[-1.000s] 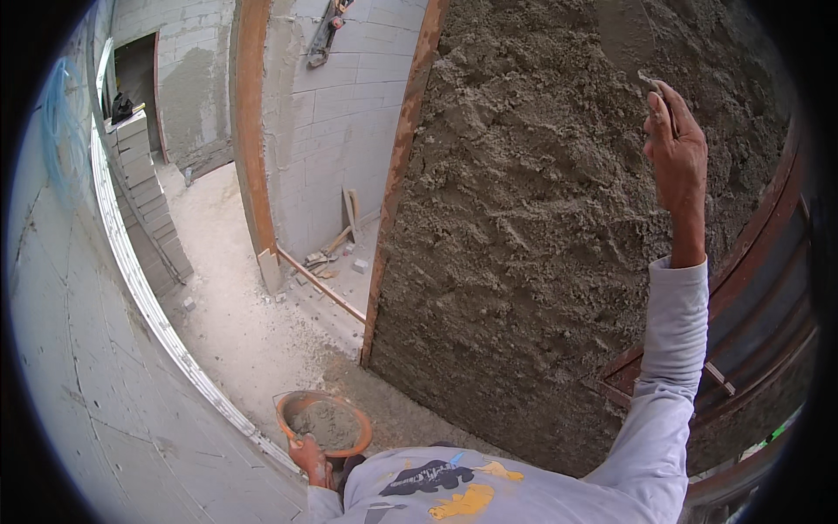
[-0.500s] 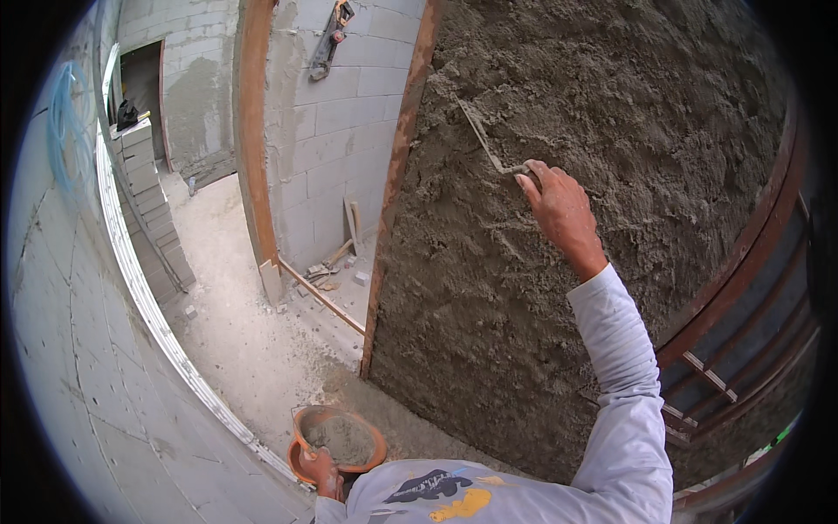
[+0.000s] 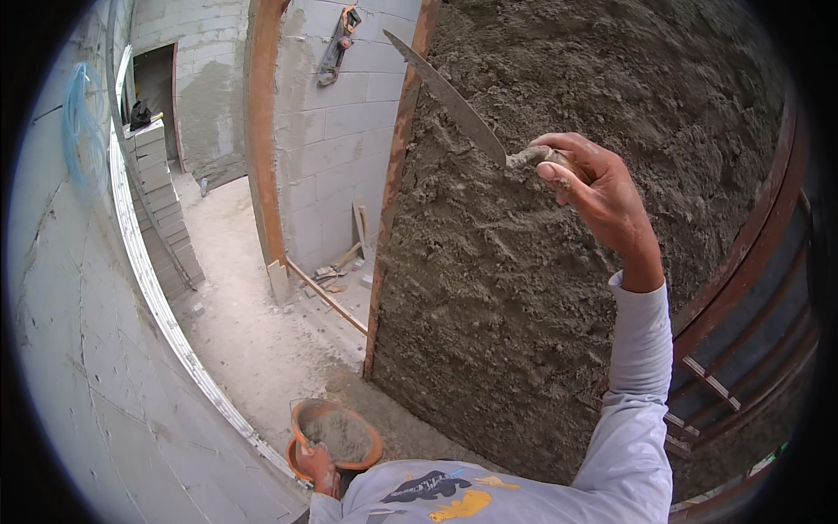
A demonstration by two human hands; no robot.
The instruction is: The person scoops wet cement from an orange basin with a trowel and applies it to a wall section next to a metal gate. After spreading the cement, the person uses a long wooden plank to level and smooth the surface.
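My right hand is wrapped round the handle of a trowel, held up in front of a wall coated in rough wet mortar. The long pointed blade slants up and left, its tip overlapping the wooden edge strip in view, and looks apart from the mortar. Low at the left, my left hand grips the near side of an orange bucket. Grey mortar lies inside the bucket. My fingers partly hide its rim.
A wooden strip edges the mortared wall, and a wooden door frame stands left of it. A tool with an orange handle hangs on the block wall. Long white strips lean along the left wall. Wood scraps lie on the floor.
The trowel has come off the mortar surface, its blade swinging up and left with the flat now showing. My right hand has shifted right and turned. My left hand stays on the bucket.
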